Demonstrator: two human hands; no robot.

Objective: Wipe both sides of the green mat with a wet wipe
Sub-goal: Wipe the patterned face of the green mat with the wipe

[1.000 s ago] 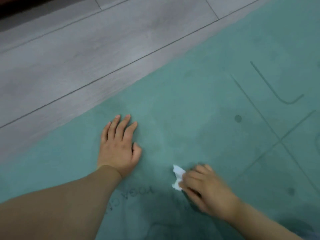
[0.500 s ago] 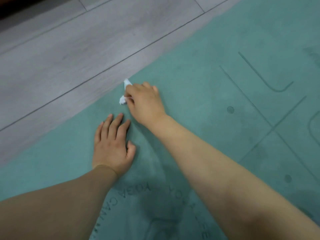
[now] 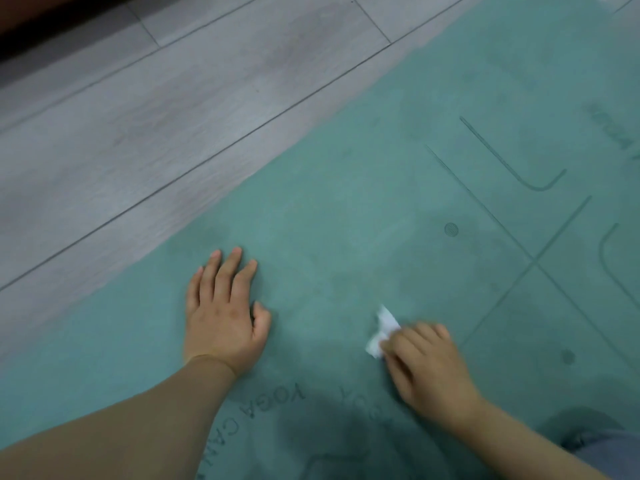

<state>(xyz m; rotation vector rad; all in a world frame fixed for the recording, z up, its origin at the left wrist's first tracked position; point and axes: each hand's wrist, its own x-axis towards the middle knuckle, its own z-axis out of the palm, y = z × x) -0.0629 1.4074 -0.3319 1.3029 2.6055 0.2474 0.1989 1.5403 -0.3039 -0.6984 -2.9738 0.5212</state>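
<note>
Since half a second ago: right hand (image 3: 427, 367) drawn back from the mat's floor-side edge to right of the left hand (image 3: 223, 315), grip clenched round the crumpled wipe (image 3: 381, 332), pressed onto the green mat (image 3: 363, 188). Left hand unmoved, fingers straight, flat on the mat. Right hand blurred; printed lettering (image 3: 277, 401) partly shadowed. Grey wooden floor (image 3: 156, 116) beyond the mat.

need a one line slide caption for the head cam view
Right hand wipes the green mat with a crumpled wet wipe while the left hand rests flat on it.
</note>
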